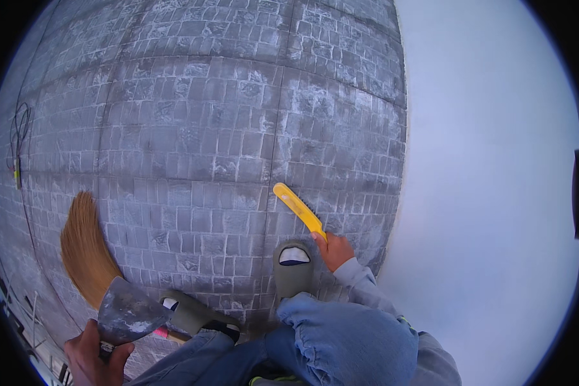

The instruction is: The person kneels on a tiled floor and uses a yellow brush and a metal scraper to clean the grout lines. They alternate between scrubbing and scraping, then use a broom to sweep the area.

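Note:
In my left hand (pixel 96 357) is a putty knife, its wide grey blade (pixel 130 312) smeared with whitish residue and pointing up and away from me. The fingers close around its handle, which is mostly hidden. My right hand (pixel 334 249) grips the handle end of a yellow scrub brush (pixel 297 206). Dark bristles show along the brush's right edge, and its head points forward and left over the tiled floor (pixel 193 148). From this view I cannot tell whether the bristles touch the tiles. White dusty marks cover many of the tiles.
A straw broom (pixel 87 251) lies on the floor at the left, partly behind the putty knife blade. A white wall (pixel 482 193) rises along the right. My feet, in olive slides (pixel 293 273), stand near the brush. A dark cable (pixel 20 135) lies at the far left.

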### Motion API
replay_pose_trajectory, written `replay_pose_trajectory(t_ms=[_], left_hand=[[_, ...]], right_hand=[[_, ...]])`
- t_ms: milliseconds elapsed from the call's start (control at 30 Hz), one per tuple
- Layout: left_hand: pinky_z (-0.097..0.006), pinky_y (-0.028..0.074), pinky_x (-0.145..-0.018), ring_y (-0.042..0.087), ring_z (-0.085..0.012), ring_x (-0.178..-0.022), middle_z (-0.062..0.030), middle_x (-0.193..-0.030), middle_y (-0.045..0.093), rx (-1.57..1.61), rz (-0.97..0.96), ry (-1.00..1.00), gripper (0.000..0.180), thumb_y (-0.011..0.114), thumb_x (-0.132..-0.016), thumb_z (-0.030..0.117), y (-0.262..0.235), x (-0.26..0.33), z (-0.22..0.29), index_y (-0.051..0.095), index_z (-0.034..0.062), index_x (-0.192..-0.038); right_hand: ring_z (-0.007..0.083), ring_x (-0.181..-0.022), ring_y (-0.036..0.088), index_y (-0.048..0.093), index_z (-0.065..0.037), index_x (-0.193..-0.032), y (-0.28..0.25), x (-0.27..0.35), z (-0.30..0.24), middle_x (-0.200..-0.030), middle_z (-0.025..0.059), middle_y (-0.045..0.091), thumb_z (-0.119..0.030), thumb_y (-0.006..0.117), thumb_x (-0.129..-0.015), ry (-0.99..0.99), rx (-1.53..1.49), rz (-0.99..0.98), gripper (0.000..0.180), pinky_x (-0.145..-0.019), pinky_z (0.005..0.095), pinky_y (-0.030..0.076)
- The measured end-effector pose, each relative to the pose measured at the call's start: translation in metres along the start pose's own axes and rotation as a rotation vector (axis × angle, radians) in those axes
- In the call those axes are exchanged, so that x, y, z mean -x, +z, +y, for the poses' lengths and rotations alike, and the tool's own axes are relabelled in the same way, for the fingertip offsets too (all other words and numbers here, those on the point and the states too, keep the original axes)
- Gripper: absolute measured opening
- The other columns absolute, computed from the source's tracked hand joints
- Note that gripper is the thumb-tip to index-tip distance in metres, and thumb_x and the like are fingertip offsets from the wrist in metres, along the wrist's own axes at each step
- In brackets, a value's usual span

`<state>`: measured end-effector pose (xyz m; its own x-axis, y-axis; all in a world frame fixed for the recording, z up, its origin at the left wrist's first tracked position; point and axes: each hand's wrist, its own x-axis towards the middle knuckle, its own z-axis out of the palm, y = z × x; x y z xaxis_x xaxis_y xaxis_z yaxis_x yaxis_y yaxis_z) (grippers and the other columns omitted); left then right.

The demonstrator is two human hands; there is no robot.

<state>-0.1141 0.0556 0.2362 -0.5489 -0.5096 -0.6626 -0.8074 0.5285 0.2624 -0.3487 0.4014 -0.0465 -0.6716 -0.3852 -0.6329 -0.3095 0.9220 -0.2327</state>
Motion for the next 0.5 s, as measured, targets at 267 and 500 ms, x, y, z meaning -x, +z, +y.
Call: replay_pose_trajectory(t_ms=[267, 500], left_hand=[[-0.042, 0.044, -0.051, 0.062, -0.0358, -0.060, -0.0209, -0.071, 0.060, -0.023, -0.014, 0.257, 0.031, 0.072, -0.082, 0.017, -0.003, -0.009, 0.034, 0.058, -0.0005, -0.103], [-0.042, 0.044, -0.051, 0.061, -0.0354, -0.058, -0.0203, -0.069, 0.060, -0.006, 0.066, 0.139, 0.031, 0.073, -0.081, 0.021, -0.001, 0.003, 0.011, 0.058, 0.0011, -0.098]], right_hand=[[0.0463, -0.074, 0.061, 0.063, 0.000, -0.085, -0.021, -0.150, -0.105, -0.074, 0.0235, 0.064, -0.064, 0.039, -0.091, -0.195, -0.015, 0.306, 0.069, -0.067, 0.0538, 0.049], [0.0448, -0.073, 0.063, 0.065, -0.002, -0.086, -0.018, -0.036, -0.018, -0.073, 0.0240, 0.064, -0.060, 0.041, -0.093, -0.005, 0.020, 0.105, 0.064, -0.066, 0.0539, 0.049]])
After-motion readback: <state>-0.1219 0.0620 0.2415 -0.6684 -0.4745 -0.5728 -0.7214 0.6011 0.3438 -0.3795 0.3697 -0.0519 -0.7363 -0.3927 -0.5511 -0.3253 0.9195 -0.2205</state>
